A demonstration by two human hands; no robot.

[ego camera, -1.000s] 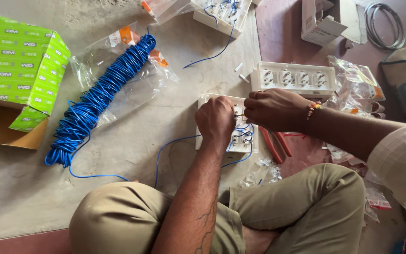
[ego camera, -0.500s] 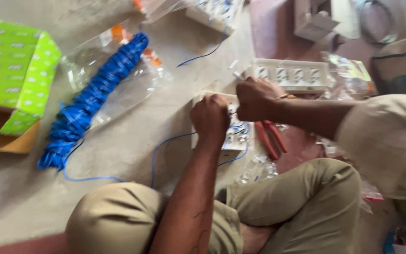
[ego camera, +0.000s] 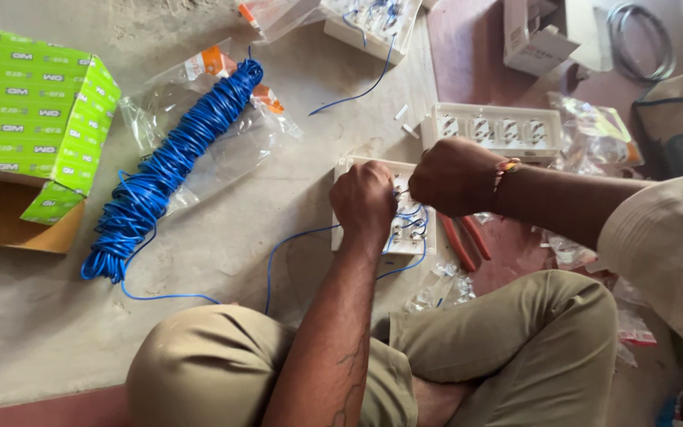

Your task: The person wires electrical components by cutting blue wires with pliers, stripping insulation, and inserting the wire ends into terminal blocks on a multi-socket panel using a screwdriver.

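Below both hands, white switch plate (ego camera: 405,229) (blue-wired), left hand (ego camera: 364,199) fisted, right hand (ego camera: 454,175) pinching wire.

Switch plate (ego camera: 385,229) sits on the floor right in front of my knees, wire coil (ego camera: 171,166) off to its left, cardboard box (ego camera: 29,126) further left, pliers (ego camera: 468,239) just right.

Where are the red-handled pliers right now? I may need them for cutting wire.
In the head view, the red-handled pliers lie on the floor just right of the white switch plate under both hands, below the right hand.
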